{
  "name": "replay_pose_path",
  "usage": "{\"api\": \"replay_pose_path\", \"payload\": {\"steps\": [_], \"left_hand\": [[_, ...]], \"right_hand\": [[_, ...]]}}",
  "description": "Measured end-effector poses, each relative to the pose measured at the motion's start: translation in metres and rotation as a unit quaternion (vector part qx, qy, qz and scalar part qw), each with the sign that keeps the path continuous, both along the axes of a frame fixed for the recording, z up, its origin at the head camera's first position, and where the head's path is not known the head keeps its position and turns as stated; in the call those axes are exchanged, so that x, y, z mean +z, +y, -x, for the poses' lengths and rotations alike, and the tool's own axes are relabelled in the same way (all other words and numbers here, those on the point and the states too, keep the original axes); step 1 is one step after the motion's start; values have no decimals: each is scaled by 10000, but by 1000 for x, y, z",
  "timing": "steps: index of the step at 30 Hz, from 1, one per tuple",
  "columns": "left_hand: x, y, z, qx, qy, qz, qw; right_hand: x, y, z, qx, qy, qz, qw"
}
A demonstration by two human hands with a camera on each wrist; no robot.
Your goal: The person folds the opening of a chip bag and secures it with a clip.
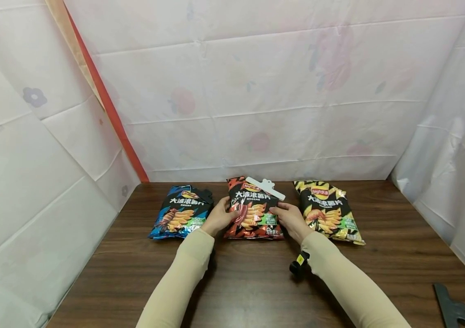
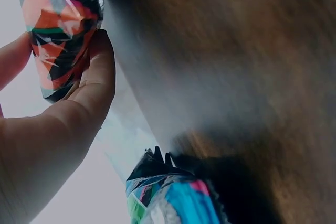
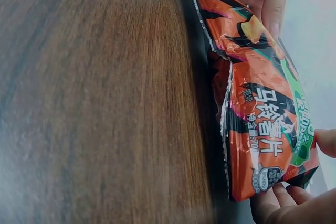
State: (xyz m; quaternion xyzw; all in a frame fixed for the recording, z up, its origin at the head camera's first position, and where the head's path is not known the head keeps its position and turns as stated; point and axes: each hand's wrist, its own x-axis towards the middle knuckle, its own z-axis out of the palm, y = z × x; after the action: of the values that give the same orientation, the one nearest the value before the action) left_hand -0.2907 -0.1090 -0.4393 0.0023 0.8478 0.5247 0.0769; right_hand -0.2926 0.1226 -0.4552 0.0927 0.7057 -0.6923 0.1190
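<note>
In the head view's centre, the left hand [image 1: 219, 216] and right hand [image 1: 294, 221] have their fingers clamped on a red chip bag [image 1: 254, 217]. A white clip [image 1: 265, 187] crosses its upper-right corner.

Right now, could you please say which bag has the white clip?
The red bag between the left hand and right hand; the blue bag and yellow bag lack that white clip.

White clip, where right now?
Head view, just right of centre: the white clip sits slanted across the upper-right corner of the red chip bag, left of the yellow chip bag.
</note>
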Motion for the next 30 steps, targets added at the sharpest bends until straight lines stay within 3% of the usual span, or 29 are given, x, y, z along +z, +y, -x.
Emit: {"api": "replay_pose_path", "payload": {"steps": [15, 23, 30], "left_hand": [[-1, 2, 4, 11, -62, 54, 10000], [-1, 1, 3, -23, -18, 309, 9995], [0, 0, 1, -46, -62, 202, 9998]], "right_hand": [[-2, 3, 5, 148, -8, -32, 9999], [-1, 2, 2, 133, -55, -11, 9999], [1, 6, 0, 332, -35, -39, 9994]]}}
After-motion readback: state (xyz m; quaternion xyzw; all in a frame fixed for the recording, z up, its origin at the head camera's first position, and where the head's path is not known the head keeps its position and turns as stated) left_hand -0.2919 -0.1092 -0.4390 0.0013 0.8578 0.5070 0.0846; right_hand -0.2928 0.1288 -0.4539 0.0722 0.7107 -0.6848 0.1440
